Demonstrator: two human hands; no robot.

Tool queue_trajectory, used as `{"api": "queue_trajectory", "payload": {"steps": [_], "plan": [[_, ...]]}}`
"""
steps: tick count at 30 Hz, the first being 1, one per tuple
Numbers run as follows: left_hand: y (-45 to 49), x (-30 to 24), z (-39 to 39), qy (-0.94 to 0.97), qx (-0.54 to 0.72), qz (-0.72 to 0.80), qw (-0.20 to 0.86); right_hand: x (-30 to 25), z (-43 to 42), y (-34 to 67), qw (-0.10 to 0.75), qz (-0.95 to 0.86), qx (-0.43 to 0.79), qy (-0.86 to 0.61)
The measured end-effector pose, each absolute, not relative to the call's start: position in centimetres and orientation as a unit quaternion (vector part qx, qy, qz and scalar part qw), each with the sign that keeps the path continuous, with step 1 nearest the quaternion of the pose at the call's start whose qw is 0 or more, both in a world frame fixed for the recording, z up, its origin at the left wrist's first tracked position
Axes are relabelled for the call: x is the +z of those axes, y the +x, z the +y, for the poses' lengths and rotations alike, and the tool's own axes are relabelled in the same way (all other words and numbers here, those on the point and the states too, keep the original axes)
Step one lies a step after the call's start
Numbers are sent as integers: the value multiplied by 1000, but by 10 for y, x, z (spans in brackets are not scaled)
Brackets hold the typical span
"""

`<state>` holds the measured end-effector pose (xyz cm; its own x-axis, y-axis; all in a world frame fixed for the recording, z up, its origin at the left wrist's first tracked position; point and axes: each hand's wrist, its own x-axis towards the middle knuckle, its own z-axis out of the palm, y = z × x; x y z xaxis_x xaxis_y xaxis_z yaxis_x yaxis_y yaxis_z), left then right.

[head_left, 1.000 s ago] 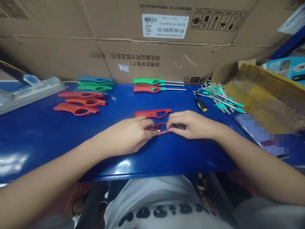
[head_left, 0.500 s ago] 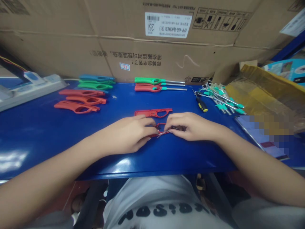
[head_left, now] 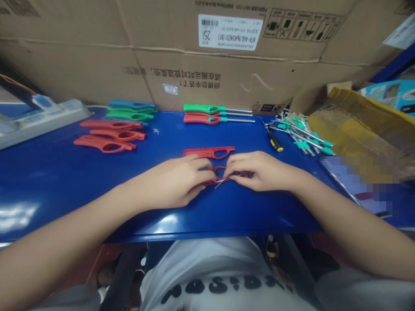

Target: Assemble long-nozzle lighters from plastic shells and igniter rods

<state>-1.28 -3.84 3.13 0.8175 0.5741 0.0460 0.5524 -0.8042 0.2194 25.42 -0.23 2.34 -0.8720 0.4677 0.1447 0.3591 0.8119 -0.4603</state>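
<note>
Both my hands rest on the blue table (head_left: 65, 181) and pinch one red lighter handle shell (head_left: 219, 175) between them. My left hand (head_left: 177, 181) covers its left end with fingers closed. Closed fingers of my right hand (head_left: 256, 170) cover its right end, where a dark part shows. Only the shell's loop is visible in the gap. A second red half shell (head_left: 209, 152) lies flat just behind my hands, untouched.
Red, green and blue handle shells (head_left: 113, 129) lie at the back left. Two finished lighters (head_left: 214, 114) sit at the back centre. A screwdriver (head_left: 275, 141) and a pile of metal tubes with teal tips (head_left: 304, 136) lie right. Cardboard boxes (head_left: 194, 65) wall the back.
My fingertips have drawn closer together over the red shell, hiding more of it. The view shifted slightly; nothing else on the table moved.
</note>
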Motion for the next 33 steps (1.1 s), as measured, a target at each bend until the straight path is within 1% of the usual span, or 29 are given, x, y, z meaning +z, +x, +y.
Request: {"api": "queue_trajectory", "payload": {"steps": [5,10,18,26,33], "plan": [[-12,32,-39,944,59,306,110,26,-3,255,132,-942,208,-229],[-11,31,-39,942,60,314,104,25,-4,254,125,-948,163,-241],[-11,29,-38,942,69,317,84,17,1,256,154,-950,135,-234],[-11,27,-37,941,64,321,80,16,-2,258,141,-964,45,-223],[-11,28,-37,942,79,314,88,15,2,258,157,-963,53,-211]]}}
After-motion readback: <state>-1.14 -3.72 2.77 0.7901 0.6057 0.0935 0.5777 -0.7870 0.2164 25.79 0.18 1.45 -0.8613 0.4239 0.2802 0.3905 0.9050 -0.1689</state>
